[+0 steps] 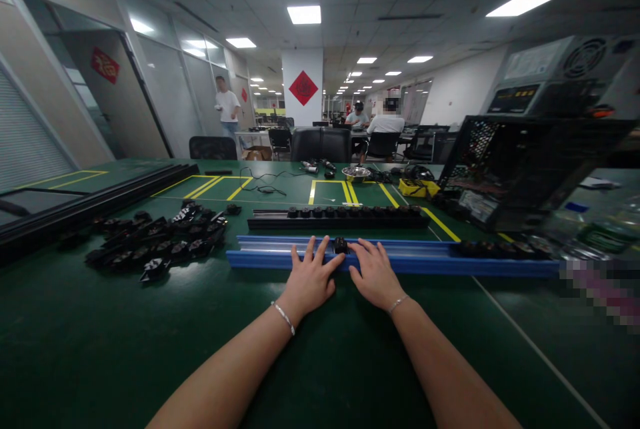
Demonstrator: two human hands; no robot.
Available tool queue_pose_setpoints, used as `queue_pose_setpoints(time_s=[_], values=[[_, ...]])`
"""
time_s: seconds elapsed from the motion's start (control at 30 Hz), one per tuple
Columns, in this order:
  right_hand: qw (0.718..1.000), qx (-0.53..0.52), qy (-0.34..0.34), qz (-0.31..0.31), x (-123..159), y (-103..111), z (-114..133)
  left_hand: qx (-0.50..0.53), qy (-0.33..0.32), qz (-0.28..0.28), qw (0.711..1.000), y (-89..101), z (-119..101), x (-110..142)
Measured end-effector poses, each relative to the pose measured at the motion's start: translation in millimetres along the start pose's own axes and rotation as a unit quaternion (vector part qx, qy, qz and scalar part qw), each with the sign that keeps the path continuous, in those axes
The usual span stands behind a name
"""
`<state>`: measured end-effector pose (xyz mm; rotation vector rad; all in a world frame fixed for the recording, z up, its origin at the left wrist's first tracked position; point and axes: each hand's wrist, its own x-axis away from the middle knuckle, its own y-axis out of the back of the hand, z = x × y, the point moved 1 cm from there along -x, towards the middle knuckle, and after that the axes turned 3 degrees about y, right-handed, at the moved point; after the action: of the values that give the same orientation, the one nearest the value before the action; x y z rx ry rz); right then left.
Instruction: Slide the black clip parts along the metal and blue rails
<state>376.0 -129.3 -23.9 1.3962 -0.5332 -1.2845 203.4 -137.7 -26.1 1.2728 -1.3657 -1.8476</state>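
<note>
A long blue rail (425, 257) lies across the green table in front of me. My left hand (311, 277) rests on its near edge with fingers spread flat. Beside it, my right hand (374, 272) also lies flat on the rail, fingers stretched out. Between the two hands' fingertips a small black part (341, 244) sits in the rail's channel, touched or nearly touched by both. More black parts (500, 248) sit in the rail at its right end. Behind it lies a black rail (338, 218) carrying a row of black parts.
A heap of loose black parts (157, 239) lies at the left. Long black bars (95, 206) run along the far left. An open computer case (530, 169) stands at the right. A metal bowl (355, 173) and yellow box (419, 188) sit further back. People are in the background.
</note>
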Motion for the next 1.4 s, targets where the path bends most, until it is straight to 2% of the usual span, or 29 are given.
queue_pose_setpoints(time_s=[0.17, 0.3, 0.47, 0.67, 1.4], values=[[1.000, 0.000, 0.008, 0.009, -1, -2, -4, 0.009, 0.014, 0.005, 1.000, -3.9, -18, -10], [1.000, 0.021, 0.012, 0.002, -1, -5, -5, 0.007, 0.048, 0.007, 0.999, -5.6, -25, -16], [0.995, 0.083, -0.049, -0.036, 0, -8, -10, 0.002, 0.070, 0.020, 0.997, -6.8, -26, -19], [0.991, 0.116, -0.063, -0.023, 2, -8, -16, -0.009, 0.083, 0.022, 0.996, -9.2, -24, -19], [0.992, 0.102, -0.071, 0.005, 1, -4, -15, -0.031, 0.111, 0.019, 0.993, 3.6, 0, -8]])
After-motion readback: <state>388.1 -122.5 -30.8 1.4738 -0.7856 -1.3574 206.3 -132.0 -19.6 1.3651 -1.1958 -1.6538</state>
